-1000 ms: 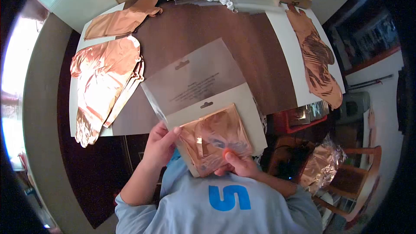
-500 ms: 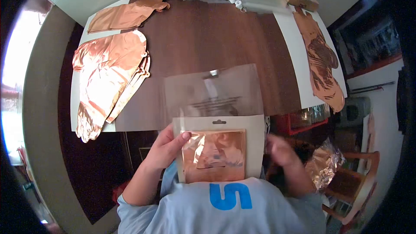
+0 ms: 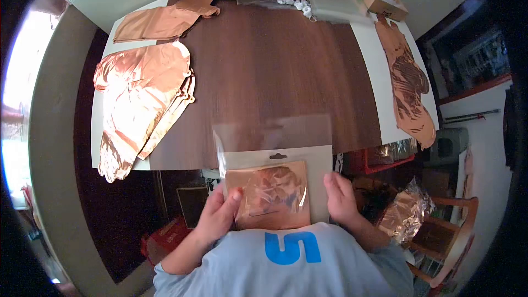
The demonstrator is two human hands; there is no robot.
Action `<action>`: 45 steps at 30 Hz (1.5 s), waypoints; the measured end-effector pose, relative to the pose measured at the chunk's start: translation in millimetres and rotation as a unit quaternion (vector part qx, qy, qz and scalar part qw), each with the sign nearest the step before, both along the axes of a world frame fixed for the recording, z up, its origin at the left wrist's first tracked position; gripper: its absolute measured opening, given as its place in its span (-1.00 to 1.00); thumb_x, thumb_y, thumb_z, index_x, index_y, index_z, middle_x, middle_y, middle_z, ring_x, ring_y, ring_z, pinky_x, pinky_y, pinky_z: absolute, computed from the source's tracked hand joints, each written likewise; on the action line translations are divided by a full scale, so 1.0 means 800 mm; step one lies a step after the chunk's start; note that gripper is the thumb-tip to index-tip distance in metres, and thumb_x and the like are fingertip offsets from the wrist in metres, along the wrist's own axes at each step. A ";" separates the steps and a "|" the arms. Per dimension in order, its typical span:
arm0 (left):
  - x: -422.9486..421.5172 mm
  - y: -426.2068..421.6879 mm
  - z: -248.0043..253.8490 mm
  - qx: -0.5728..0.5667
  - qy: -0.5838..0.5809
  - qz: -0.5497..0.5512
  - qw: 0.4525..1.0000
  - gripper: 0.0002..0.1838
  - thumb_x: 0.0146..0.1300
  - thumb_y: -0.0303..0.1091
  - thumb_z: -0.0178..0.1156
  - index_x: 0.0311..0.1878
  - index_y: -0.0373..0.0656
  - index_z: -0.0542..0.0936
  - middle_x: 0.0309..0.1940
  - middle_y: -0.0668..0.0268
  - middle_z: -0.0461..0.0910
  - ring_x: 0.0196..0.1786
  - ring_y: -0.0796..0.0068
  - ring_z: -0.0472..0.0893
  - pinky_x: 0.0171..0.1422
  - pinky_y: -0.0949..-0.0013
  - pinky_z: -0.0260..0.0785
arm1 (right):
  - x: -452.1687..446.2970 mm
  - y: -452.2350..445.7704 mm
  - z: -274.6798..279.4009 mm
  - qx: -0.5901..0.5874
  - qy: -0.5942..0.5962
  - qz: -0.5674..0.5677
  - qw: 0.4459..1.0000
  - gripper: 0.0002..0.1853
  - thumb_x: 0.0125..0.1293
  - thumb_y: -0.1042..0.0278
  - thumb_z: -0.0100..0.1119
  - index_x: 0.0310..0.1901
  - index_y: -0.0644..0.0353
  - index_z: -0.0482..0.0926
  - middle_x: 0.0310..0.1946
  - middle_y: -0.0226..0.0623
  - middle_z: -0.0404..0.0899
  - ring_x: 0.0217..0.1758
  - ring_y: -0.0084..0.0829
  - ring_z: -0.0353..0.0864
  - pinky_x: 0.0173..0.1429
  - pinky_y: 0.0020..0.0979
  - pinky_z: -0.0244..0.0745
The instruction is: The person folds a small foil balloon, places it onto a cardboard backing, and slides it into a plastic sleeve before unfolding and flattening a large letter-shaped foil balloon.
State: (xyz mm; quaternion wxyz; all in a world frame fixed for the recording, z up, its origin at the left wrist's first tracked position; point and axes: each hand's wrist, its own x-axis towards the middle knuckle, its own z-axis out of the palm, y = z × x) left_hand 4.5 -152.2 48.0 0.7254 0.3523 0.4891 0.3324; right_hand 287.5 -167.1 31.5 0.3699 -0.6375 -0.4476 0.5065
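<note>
By the brown wooden worktop (image 3: 286,71), the left hand (image 3: 218,214) is gripping a clear rectangular plastic bag (image 3: 272,132) containing white card (image 3: 320,192) and folded copper-coloured foil (image 3: 274,201); the right hand (image 3: 344,201) is touching the bag's edge, grip unclear.

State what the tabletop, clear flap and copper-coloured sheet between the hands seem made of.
Tabletop: wood or wood-look laminate, satin; streaked grain.
Clear flap: likely plastic film, glossy; tabletop shows through.
Copper-coloured sheet: probably metallic film or foil, shiny; bright creases.

Looks like a room in a home
A wooden chair (image 3: 466,236) stands near a brown table (image 3: 291,71), with a bright window (image 3: 21,77) at the left.
</note>
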 end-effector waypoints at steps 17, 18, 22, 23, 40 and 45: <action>0.017 0.008 -0.028 -0.001 -0.045 0.007 0.999 -0.26 0.31 -0.67 0.25 0.45 -0.24 0.08 0.26 0.10 0.47 0.27 0.26 0.57 0.30 0.26 0.47 | -0.009 0.033 -0.011 0.034 0.154 0.014 0.987 -0.16 0.39 0.67 0.11 0.56 0.25 -0.15 0.07 -0.06 0.59 0.02 -0.38 0.65 0.09 -0.35 0.62; 0.019 0.009 -0.033 0.008 -0.045 0.024 0.999 -0.24 0.31 -0.68 0.24 0.46 -0.23 0.06 0.25 0.10 0.47 0.26 0.25 0.57 0.29 0.26 0.49 | -0.005 0.035 -0.009 0.009 0.148 0.023 0.989 -0.17 0.39 0.68 0.10 0.56 0.25 -0.14 0.06 -0.06 0.59 -0.02 -0.38 0.67 0.06 -0.36 0.64; 0.026 0.010 -0.054 0.050 -0.016 0.094 0.994 -0.12 0.27 -0.68 0.29 0.53 -0.15 -0.01 0.28 0.06 0.46 0.24 0.22 0.60 0.28 0.21 0.51 | 0.003 0.038 -0.015 -0.025 0.137 0.048 0.989 -0.17 0.39 0.68 0.09 0.58 0.23 -0.13 0.01 -0.07 0.62 -0.16 -0.42 0.71 -0.05 -0.39 0.67; 0.027 0.009 -0.055 0.062 -0.001 0.111 0.992 -0.07 0.25 -0.68 0.31 0.56 -0.12 -0.02 0.30 0.04 0.45 0.24 0.21 0.60 0.29 0.19 0.51 | 0.005 0.038 -0.015 -0.033 0.130 0.061 0.989 -0.16 0.40 0.67 0.10 0.59 0.22 -0.13 0.00 -0.08 0.63 -0.17 -0.42 0.71 -0.06 -0.39 0.68; 0.026 0.019 -0.041 0.068 0.317 -0.017 0.946 0.01 0.17 -0.41 0.44 0.59 -0.25 0.03 0.33 -0.03 0.42 0.16 0.23 0.62 -0.07 0.28 0.56 | 0.025 0.019 -0.064 -0.037 0.054 0.017 0.998 -0.79 0.34 0.48 0.32 -0.03 0.27 0.58 -0.30 -0.27 0.73 -0.33 -0.54 0.71 -0.20 -0.46 0.63; 0.012 0.033 -0.003 0.338 0.587 -0.146 0.721 0.08 0.01 -0.09 0.55 0.53 -0.25 0.18 -0.17 0.09 0.61 -0.16 0.17 0.62 -0.18 0.16 0.40 | -0.005 0.008 -0.061 -0.079 0.312 -0.076 0.944 -0.82 0.41 0.46 0.25 -0.01 0.27 0.60 -0.10 -0.20 0.70 -0.06 -0.41 0.71 0.05 -0.34 0.63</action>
